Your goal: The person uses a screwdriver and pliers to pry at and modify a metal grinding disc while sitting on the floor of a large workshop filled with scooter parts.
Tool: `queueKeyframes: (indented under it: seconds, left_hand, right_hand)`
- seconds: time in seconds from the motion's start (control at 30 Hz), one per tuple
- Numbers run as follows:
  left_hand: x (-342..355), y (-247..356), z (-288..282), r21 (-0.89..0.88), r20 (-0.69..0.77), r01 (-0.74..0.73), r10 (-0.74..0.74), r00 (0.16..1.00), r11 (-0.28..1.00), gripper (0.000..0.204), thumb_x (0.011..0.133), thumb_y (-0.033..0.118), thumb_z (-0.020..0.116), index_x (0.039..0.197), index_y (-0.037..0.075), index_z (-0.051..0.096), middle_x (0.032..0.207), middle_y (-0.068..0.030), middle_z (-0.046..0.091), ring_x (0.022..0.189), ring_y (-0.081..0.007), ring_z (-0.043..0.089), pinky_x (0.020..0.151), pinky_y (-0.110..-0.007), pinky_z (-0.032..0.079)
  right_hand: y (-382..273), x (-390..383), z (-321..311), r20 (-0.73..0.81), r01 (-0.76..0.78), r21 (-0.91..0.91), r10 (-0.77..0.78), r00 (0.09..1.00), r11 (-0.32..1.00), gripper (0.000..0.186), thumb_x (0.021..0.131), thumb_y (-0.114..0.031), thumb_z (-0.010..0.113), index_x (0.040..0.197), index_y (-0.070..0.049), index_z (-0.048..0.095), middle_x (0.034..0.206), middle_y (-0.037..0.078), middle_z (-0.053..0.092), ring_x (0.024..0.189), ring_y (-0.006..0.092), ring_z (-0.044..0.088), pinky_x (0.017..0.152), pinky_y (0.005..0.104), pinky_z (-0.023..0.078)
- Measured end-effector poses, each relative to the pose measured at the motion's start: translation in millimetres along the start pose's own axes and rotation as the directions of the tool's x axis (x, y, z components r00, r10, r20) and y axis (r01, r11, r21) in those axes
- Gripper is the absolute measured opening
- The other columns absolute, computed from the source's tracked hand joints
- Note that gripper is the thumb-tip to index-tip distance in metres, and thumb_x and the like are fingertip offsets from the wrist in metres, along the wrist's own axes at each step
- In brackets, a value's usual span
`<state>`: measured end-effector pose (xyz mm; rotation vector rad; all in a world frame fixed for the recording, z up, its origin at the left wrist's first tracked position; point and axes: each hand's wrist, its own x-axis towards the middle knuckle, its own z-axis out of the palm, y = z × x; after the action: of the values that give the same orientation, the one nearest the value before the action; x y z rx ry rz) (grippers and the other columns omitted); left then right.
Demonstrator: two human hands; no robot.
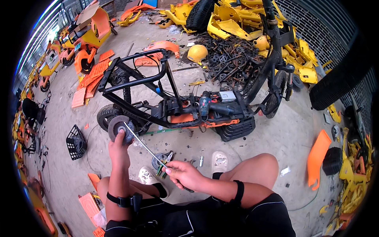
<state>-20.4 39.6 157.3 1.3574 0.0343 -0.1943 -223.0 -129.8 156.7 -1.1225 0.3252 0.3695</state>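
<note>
In my left hand (119, 152) is a round disc (115, 125) with a brown rim and grey centre, my thumb pressed on its face. It is held up in front of the rear wheel (103, 115) of a stripped black scooter frame (138, 103). My right hand (185, 175) is closed around a long-shafted screwdriver (145, 146), its handle mostly hidden in my fist. The shaft slants up to the left, its tip overlapping the disc; whether it touches, I cannot tell. Pliers with green handles (163, 162) lie on the floor by my right hand.
A cordless drill (204, 104) rests on the scooter frame. Behind are a heap of dark metal parts (233, 63), a yellow helmet (197, 53) and yellow panels (229, 23). A black basket (76, 142) lies left, an orange panel (318, 158) right.
</note>
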Motion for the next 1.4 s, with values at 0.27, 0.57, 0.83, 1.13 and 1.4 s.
queueKeyframes:
  seconds: [0.27,0.57,0.83,1.13,1.4]
  left_hand:
    - [3,13,4,-0.015,0.001,-0.011,0.011,1.0,1.0,0.03,0.094,0.018,0.063,0.113,-0.005,0.064,0.093,-0.0082,0.069,0.079,-0.0176,0.067,0.068,-0.033,0.058]
    - [25,18,-47,-0.074,-0.175,0.073,-0.085,0.981,0.995,0.023,0.094,0.018,0.064,0.106,-0.001,0.066,0.092,-0.0076,0.069,0.074,-0.0159,0.064,0.065,-0.032,0.054]
    - [11,14,-15,0.071,0.025,-0.021,0.019,0.999,0.997,0.023,0.099,0.019,0.062,0.11,0.0,0.068,0.093,-0.0055,0.071,0.075,-0.0133,0.067,0.068,-0.03,0.055]
    - [10,-19,-3,0.15,0.149,0.302,-0.323,0.935,0.941,0.026,0.095,0.021,0.064,0.113,0.002,0.068,0.093,-0.0077,0.072,0.074,-0.0168,0.069,0.069,-0.031,0.055]
    - [-4,-23,-6,0.007,0.321,0.509,-0.484,0.814,0.861,0.029,0.093,0.017,0.064,0.117,0.0,0.064,0.097,-0.0113,0.072,0.079,-0.0219,0.072,0.07,-0.035,0.059]
  right_hand:
    - [-7,-24,4,0.014,0.042,0.136,-0.045,0.999,0.99,0.025,0.106,-0.025,0.049,0.116,-0.003,0.057,0.068,0.002,0.049,0.05,0.0121,0.046,0.05,0.0258,0.042]
    - [-37,-21,-49,-0.282,0.088,0.024,-0.078,0.956,0.996,0.016,0.107,-0.02,0.048,0.115,-0.007,0.054,0.069,0.001,0.05,0.051,0.0128,0.05,0.047,0.027,0.043]
    - [-20,-12,-32,-0.041,0.204,-0.723,-0.337,0.941,0.659,0.026,0.098,-0.011,0.063,0.122,-0.002,0.059,0.08,0.002,0.059,0.064,0.0065,0.051,0.059,0.0238,0.044]
    - [-1,-3,-49,-0.172,0.17,-0.76,-0.446,0.878,0.628,0.041,0.095,-0.012,0.062,0.133,-0.002,0.05,0.092,0.014,0.07,0.083,0.027,0.071,0.075,0.0371,0.054]
    - [6,26,-60,-0.038,0.038,-0.991,-0.538,0.842,0.129,0.039,0.095,-0.016,0.059,0.131,-0.005,0.051,0.105,0.023,0.067,0.092,0.0457,0.065,0.079,0.0528,0.051]
